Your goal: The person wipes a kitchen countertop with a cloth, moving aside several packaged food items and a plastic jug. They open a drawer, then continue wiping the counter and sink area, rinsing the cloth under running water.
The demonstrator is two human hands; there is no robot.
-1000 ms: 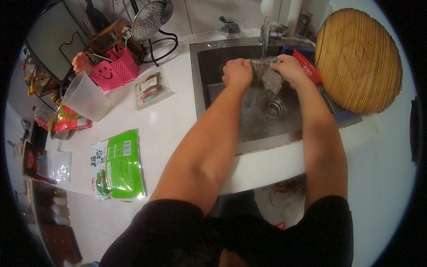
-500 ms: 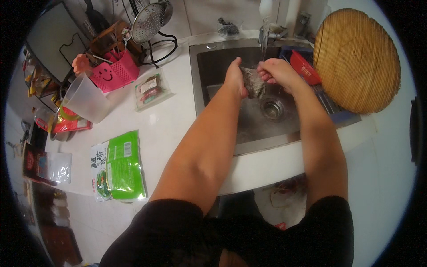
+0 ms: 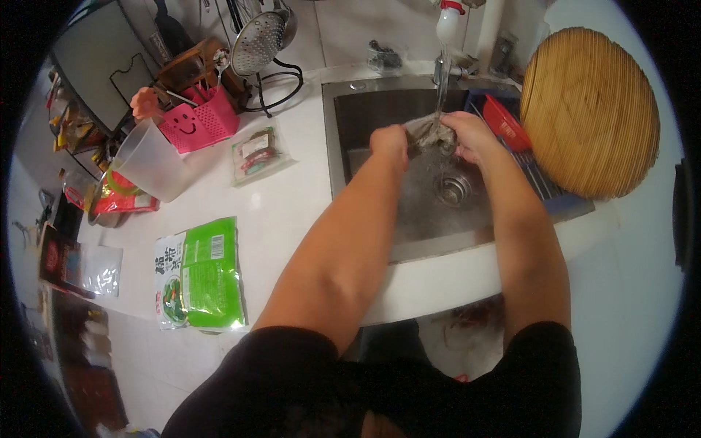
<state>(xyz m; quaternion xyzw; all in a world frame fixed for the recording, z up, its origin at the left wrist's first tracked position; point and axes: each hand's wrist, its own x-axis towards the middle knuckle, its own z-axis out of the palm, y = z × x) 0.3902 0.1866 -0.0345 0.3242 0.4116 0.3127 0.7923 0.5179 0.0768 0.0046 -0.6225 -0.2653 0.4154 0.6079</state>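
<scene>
Grey wet cloth [image 3: 432,133] bunched between both my hands, held right under the tap [image 3: 447,22] stream so water runs through it and drains into the sink [image 3: 365,117]. Left hand [image 3: 389,140] closed on its left end, right hand [image 3: 471,135] curled over the right end, fingers clamped. Green packet [image 3: 198,274] sits on the worktop [image 3: 285,212], well apart, dry.

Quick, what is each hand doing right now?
Left hand: closed on the crumpled grey cloth under the running tap.
Right hand: closed on the same cloth.
</scene>
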